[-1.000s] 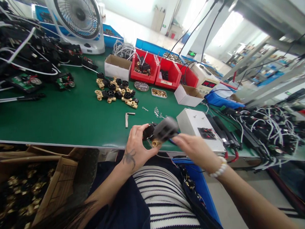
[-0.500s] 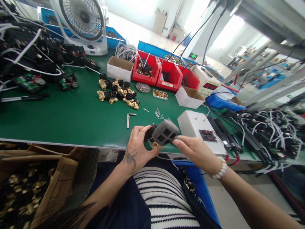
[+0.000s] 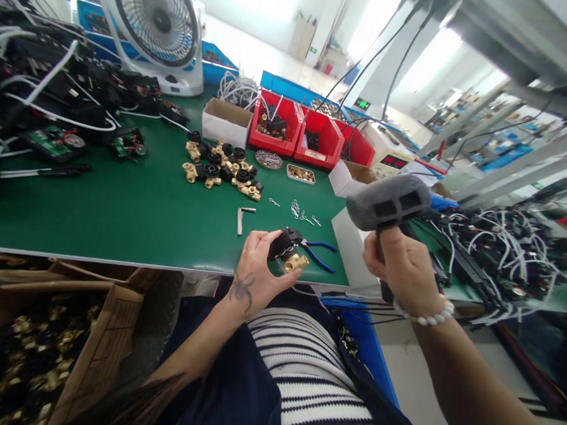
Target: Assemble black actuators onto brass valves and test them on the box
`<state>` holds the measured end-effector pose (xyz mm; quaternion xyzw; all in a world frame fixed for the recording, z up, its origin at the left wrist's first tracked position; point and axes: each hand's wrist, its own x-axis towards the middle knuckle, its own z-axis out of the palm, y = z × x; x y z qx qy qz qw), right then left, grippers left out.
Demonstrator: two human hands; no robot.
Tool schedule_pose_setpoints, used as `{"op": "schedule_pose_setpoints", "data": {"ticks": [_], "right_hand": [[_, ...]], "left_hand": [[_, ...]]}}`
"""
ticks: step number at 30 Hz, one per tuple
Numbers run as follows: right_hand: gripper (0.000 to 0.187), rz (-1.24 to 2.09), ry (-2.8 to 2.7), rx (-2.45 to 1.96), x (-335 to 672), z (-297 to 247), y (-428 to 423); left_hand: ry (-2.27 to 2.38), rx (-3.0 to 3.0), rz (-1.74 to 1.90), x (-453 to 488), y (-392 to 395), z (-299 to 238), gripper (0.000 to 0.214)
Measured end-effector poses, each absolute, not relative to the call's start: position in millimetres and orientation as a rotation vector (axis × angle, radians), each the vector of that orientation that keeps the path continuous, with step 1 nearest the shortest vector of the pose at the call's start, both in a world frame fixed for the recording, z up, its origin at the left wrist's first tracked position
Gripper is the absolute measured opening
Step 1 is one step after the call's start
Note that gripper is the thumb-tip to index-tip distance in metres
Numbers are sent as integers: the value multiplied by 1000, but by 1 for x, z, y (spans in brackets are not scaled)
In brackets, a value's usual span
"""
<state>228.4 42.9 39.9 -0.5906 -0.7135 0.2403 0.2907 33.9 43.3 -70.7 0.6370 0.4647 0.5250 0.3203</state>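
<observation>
My left hand is closed around a brass valve with a black plastic body, held at the front edge of the green bench. My right hand grips the black handle of a grey mallet, raised to the right of the valve and apart from it. Blue-handled pliers lie just right of the valve. Beyond the hands are several small metal clips and an L-shaped metal piece.
Several brass and black valves lie together farther back. Behind them stand red bins, a white carton and a fan. Cables and circuit boards heap at both sides. A cardboard box of brass parts sits low on the left.
My right hand has lifted the mallet up and to the right, away from the valve, uncovering the pliers. My left hand stays in place with the valve.
</observation>
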Motion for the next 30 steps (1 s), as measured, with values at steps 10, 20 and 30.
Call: {"op": "schedule_pose_setpoints", "data": {"ticks": [10, 20, 30], "right_hand": [[62, 766, -1940, -1589, 229, 43, 45], [63, 689, -1987, -1615, 233, 42, 47], [59, 655, -2135, -1623, 233, 40, 46]], "left_hand": [[1217, 1670, 1394, 34, 44, -72, 66], [1204, 1676, 1370, 35, 43, -73, 67], [1196, 1668, 1371, 36, 41, -72, 66]]}}
